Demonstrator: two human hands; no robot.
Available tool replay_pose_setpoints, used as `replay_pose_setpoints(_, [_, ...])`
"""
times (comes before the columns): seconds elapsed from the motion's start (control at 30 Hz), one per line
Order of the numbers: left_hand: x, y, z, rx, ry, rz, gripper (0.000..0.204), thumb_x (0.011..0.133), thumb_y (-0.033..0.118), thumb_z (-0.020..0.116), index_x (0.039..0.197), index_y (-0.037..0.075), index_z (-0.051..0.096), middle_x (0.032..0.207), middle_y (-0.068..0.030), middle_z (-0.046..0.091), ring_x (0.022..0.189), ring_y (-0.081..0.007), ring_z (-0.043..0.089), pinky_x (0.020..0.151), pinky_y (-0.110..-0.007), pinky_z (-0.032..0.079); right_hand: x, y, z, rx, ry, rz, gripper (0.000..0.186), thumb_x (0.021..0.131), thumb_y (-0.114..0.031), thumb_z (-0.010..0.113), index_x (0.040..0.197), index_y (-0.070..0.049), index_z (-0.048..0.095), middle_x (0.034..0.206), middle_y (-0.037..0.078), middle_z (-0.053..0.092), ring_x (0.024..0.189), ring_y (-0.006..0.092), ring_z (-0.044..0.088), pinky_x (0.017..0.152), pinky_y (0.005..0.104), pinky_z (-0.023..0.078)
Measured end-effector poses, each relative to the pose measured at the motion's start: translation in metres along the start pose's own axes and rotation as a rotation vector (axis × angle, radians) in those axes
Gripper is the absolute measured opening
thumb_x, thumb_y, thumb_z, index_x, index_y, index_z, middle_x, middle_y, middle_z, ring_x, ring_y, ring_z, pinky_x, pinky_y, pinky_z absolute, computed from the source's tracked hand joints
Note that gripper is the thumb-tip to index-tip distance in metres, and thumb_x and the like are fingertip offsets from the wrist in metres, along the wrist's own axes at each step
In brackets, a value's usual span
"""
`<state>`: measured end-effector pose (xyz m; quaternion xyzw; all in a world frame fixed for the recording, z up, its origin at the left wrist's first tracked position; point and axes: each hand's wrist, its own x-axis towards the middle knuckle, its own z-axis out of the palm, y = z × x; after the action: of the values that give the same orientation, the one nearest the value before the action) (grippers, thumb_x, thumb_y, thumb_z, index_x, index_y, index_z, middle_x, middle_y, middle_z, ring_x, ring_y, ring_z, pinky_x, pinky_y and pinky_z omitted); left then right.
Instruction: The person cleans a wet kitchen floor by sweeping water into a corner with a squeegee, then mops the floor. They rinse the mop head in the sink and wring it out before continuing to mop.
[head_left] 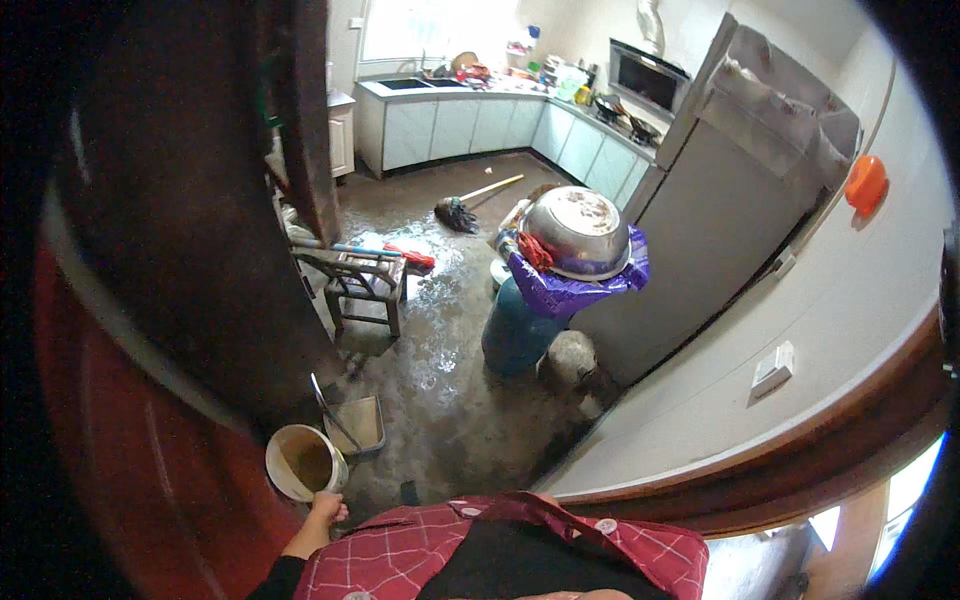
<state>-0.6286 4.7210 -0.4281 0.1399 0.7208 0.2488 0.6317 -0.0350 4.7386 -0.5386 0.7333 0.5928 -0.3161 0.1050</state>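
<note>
At the lower left, my left hand (328,508) is closed on the near rim of a white bucket (281,468). The bucket is tilted, and its open mouth shows a brownish inside; whether that is liquid or dirt I cannot tell. Just beyond it on the floor is a pale dustpan (371,424) with a long thin handle lying across it. My right hand does not show; the red checked garment fills the bottom of the picture.
A wooden chair (365,290) bears a blue stick and red cloth. On the wet floor lies a mop (457,215). To the right stand a teal barrel (515,330) topped with a purple bag and metal basin (578,225), and a tall fridge (690,230). Cabinets (460,130) line the back.
</note>
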Motion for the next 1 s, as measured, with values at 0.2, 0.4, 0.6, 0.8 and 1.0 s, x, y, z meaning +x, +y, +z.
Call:
replay_pose_setpoints(0.2, [0.093, 0.116, -0.011, 0.039, -0.061, 0.062, 0.009, 0.084, 0.006, 0.05, 0.082, -0.001, 0.054, 0.066, -0.0119, 0.056, 0.049, -0.0211, 0.056, 0.039, -0.033, 0.045, 0.043, -0.088, -0.052, 0.161, -0.113, 0.057, 0.044, 0.08, -0.039, 0.051, 0.101, -0.003, 0.065, 0.101, 0.022, 0.063, 0.096, 0.0392, 0.06, 0.082, 0.0459, 0.047])
replay_pose_setpoints(0.4, [0.172, 0.183, 0.042, 0.329, -0.118, 0.014, 0.018, 0.086, 0.016, 0.051, 0.091, 0.001, 0.06, 0.08, -0.0154, 0.062, 0.063, -0.0287, 0.062, 0.05, -0.038, 0.048, 0.152, -0.182, -0.157, 0.211, -0.044, -0.063, 0.043, 0.081, -0.039, 0.051, 0.101, -0.004, 0.065, 0.101, 0.021, 0.064, 0.096, 0.039, 0.06, 0.081, 0.0455, 0.047])
replay_pose_setpoints(0.6, [0.246, 0.287, 0.058, 1.505, -0.194, 0.457, 0.031, 0.081, 0.03, 0.053, 0.093, 0.006, 0.068, 0.094, -0.0152, 0.067, 0.084, -0.0306, 0.065, 0.072, -0.042, 0.051, 0.242, -0.344, -0.328, 0.402, -0.017, -0.402, 0.039, 0.082, -0.036, 0.054, 0.099, -0.003, 0.064, 0.099, 0.02, 0.064, 0.095, 0.0361, 0.061, 0.082, 0.0423, 0.047])
replay_pose_setpoints(0.8, [0.271, 0.476, 0.164, 0.828, 0.049, 0.332, 0.028, 0.074, 0.029, 0.059, 0.088, 0.007, 0.071, 0.091, -0.0179, 0.067, 0.087, -0.0314, 0.065, 0.079, -0.041, 0.049, 0.264, -0.5, -0.474, 0.678, -0.135, -0.846, 0.027, 0.087, -0.017, 0.056, 0.108, -0.002, 0.059, 0.095, 0.017, 0.065, 0.087, 0.0291, 0.063, 0.076, 0.0363, 0.049])
replay_pose_setpoints(1.0, [0.346, 0.592, 0.217, 1.098, -0.186, 0.415, 0.032, 0.073, 0.034, 0.062, 0.088, 0.008, 0.07, 0.093, -0.0154, 0.067, 0.089, -0.032, 0.063, 0.079, -0.04, 0.05, 0.329, -0.525, -0.526, 0.508, -0.308, -0.961, 0.027, 0.089, -0.022, 0.055, 0.108, -0.003, 0.059, 0.097, 0.017, 0.064, 0.091, 0.0313, 0.062, 0.079, 0.0374, 0.048])
